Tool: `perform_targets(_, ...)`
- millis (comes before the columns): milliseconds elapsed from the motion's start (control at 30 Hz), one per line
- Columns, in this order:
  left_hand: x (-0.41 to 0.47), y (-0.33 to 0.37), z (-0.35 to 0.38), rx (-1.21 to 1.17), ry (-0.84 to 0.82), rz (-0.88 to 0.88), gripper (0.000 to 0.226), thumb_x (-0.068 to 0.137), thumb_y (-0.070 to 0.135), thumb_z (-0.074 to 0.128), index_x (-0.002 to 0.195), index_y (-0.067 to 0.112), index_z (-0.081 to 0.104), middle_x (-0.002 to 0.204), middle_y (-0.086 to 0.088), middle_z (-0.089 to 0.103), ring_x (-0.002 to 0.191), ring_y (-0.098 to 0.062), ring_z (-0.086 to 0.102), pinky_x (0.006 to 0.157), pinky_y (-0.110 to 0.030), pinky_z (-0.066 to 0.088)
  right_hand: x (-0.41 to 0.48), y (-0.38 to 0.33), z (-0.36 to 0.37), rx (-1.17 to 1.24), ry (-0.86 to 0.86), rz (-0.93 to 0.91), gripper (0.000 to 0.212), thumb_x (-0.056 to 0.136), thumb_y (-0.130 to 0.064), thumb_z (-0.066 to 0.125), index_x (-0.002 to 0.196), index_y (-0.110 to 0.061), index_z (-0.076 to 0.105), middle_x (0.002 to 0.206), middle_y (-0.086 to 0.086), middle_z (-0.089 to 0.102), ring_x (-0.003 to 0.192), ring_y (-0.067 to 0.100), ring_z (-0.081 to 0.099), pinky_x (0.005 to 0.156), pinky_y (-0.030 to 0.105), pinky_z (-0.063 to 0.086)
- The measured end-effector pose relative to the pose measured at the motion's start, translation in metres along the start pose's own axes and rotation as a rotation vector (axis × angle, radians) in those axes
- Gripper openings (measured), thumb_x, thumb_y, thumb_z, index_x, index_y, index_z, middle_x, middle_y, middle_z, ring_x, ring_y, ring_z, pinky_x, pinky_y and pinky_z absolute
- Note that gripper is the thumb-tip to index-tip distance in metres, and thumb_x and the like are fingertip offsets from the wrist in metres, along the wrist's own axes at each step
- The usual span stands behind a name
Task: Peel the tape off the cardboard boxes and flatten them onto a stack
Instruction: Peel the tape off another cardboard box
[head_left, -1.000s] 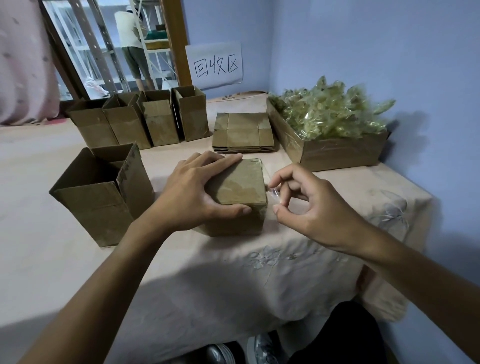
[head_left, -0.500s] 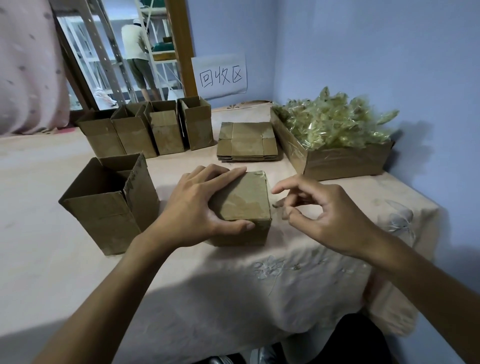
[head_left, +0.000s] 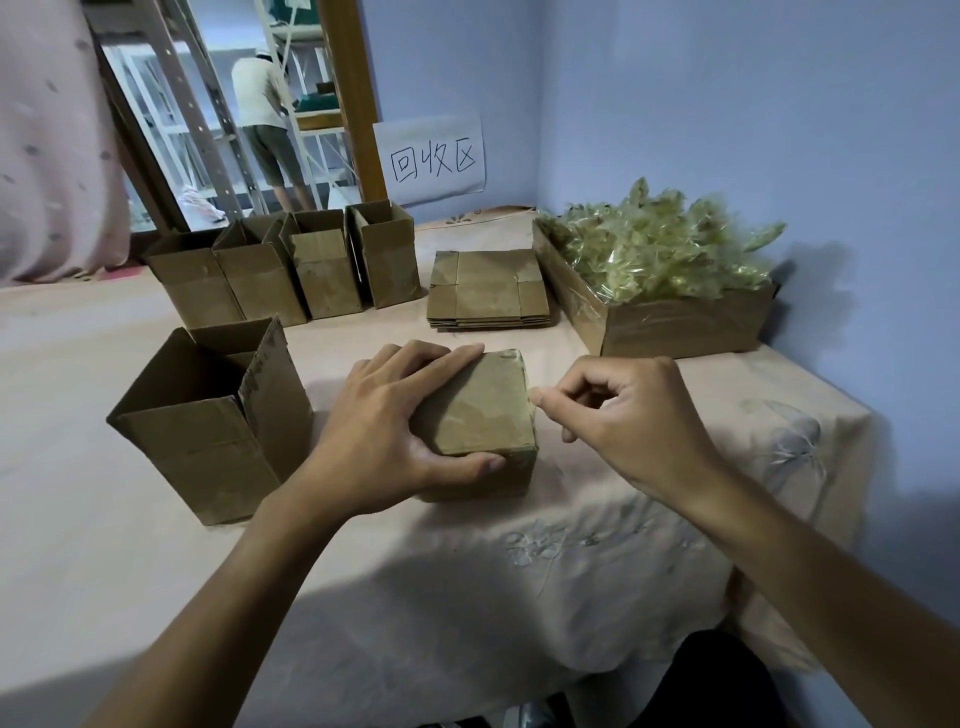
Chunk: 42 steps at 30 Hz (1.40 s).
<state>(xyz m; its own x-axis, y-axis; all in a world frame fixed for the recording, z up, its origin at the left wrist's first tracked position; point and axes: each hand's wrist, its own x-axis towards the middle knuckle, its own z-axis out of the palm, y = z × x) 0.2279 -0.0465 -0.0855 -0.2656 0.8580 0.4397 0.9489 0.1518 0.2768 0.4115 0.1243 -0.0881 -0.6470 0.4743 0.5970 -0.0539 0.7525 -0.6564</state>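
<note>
So the small closed brown cardboard box (head_left: 483, 415) sits on the table (head_left: 623, 545) dead centre in front of us, top face up, with clear glossy tape (head_left: 511, 358) shining at its far corner.

The whole move turns on the box's 3 o'clock top edge. Our right hand (head_left: 623, 415) is right there, thumb and forefinger pinched together against that edge and the other fingers curled in. We reckon it has a tape end, but the film is too thin to see between the fingertips.

Our left hand (head_left: 384, 436) comes in from 8 o'clock and clamps the box. Its fingers are spread over the top and its thumb runs along the near edge. So the right hand is nearer the tape, and the left is just the anchor. We can't tell which way the strip runs, and the top looks roughly square anyway.

Further out:
- **12 o'clock:** the stack of flattened brown cardboard boxes (head_left: 488, 291).
- **1 to 2 o'clock:** a shallow cardboard tray (head_left: 675, 322) heaped with crumpled yellowish tape (head_left: 660, 244).
- **9 o'clock:** one open brown box (head_left: 208, 426).
- **10 to 11 o'clock:** a row of four more open boxes (head_left: 291, 270).
</note>
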Motion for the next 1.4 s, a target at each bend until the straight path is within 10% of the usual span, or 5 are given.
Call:
perform_targets(433,-0.013,0.006,0.004,0.001,0.073,0.029,0.098,0.071,0.084,0.063,0.153,0.034,0.046,0.136,0.009,0.053,0.122,-0.012,0.046,0.097,-0.030,0.031,-0.011,-0.009,-0.015,0.051,-0.334,-0.029,0.010,0.095,-0.015,0.060,0.099,-0.019,0.068,0.095,-0.010,0.070,0.099,0.015,0.068,0.087,0.028,0.052)
perform_targets(567,-0.017,0.013,0.008,0.043,0.099,0.053,0.098,0.072,0.083,0.063,0.153,0.031,0.047,0.134,0.005,0.055,0.119,-0.015,0.048,0.094,-0.036,0.039,-0.014,-0.012,-0.012,-0.022,-0.304,-0.023,0.020,0.092,-0.042,0.073,0.090,-0.023,0.065,0.088,-0.011,0.067,0.091,0.015,0.066,0.079,0.027,0.050)
perform_targets(800,-0.031,0.011,0.008,0.025,0.144,0.068,0.099,0.072,0.080,0.068,0.154,0.029,0.046,0.137,0.005,0.053,0.120,-0.016,0.050,0.099,-0.040,0.042,-0.010,-0.012,-0.005,-0.057,-0.349,-0.159,0.014,0.102,-0.016,0.063,0.089,-0.019,0.061,0.090,-0.007,0.058,0.086,0.021,0.060,0.078,0.039,0.048)
perform_targets(1100,-0.046,0.007,0.004,-0.015,0.162,0.056,0.097,0.074,0.073,0.070,0.155,0.027,0.044,0.138,0.005,0.053,0.123,-0.014,0.049,0.101,-0.033,0.038,-0.020,-0.013,-0.016,0.296,-0.375,0.155,0.034,0.081,-0.037,0.084,0.093,-0.012,0.063,0.093,-0.001,0.072,0.090,0.012,0.071,0.086,0.023,0.055)
perform_targets(1400,-0.046,0.018,0.009,0.031,0.136,0.087,0.100,0.073,0.079,0.069,0.154,0.026,0.045,0.140,0.007,0.054,0.123,-0.014,0.050,0.097,-0.037,0.040,0.001,-0.028,-0.024,0.022,-0.182,0.014,0.030,0.087,-0.053,0.069,0.098,-0.026,0.063,0.086,-0.007,0.067,0.080,0.016,0.069,0.076,0.042,0.058)
